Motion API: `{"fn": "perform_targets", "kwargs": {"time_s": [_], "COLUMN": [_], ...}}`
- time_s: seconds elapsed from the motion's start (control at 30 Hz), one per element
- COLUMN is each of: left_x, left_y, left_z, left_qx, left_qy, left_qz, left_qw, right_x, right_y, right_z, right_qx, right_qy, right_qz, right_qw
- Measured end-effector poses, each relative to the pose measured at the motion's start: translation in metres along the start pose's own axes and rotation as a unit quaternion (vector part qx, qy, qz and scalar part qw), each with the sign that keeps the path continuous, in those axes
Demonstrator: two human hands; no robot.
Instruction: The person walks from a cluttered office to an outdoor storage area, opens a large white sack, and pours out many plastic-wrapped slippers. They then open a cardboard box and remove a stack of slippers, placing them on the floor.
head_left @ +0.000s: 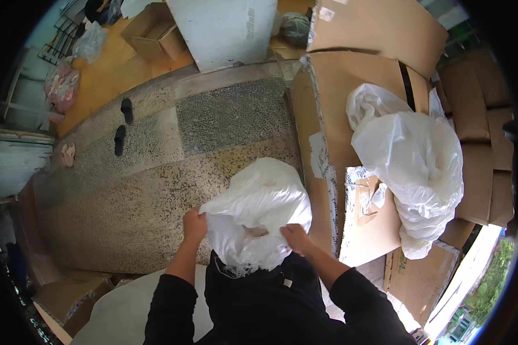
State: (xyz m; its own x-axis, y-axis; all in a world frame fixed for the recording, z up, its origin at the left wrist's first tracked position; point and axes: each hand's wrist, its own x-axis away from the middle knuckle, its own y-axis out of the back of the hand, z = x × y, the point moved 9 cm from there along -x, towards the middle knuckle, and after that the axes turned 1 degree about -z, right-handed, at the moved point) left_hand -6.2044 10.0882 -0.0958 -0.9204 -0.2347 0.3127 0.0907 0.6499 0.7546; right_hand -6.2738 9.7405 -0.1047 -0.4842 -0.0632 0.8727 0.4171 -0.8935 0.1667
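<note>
A white woven sack (265, 187) hangs in front of my body, its mouth facing me and partly spread. My left hand (195, 224) is closed on the left side of the rim. On the opposite side my right hand (296, 238) grips the rim in the same way. Frayed threads hang from the near edge. Through the mouth a small pale brown patch shows, too unclear to name.
To my right stands a large cardboard box (351, 75) with a crumpled clear plastic bag (414, 155) on it. More cartons (477, 184) are stacked beyond. Black slippers (120, 140) and pink slippers (68, 154) lie on the floor at left. An open carton (152, 34) and a white panel (221, 34) stand ahead.
</note>
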Motion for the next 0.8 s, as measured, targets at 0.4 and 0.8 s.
{"fn": "perform_targets", "kwargs": {"time_s": [0.4, 0.8], "left_x": [0.02, 0.218], "left_y": [0.173, -0.24], "left_z": [0.302, 0.184], "left_qx": [0.166, 0.509], "left_qy": [0.292, 0.558], "left_qz": [-0.161, 0.046], "left_qw": [0.928, 0.654], "right_x": [0.0, -0.414], "right_y": [-0.372, -0.052], "right_z": [0.175, -0.007], "right_qx": [0.099, 0.449], "right_qy": [0.323, 0.013], "right_qz": [0.325, 0.07], "right_qw": [0.883, 0.891]}}
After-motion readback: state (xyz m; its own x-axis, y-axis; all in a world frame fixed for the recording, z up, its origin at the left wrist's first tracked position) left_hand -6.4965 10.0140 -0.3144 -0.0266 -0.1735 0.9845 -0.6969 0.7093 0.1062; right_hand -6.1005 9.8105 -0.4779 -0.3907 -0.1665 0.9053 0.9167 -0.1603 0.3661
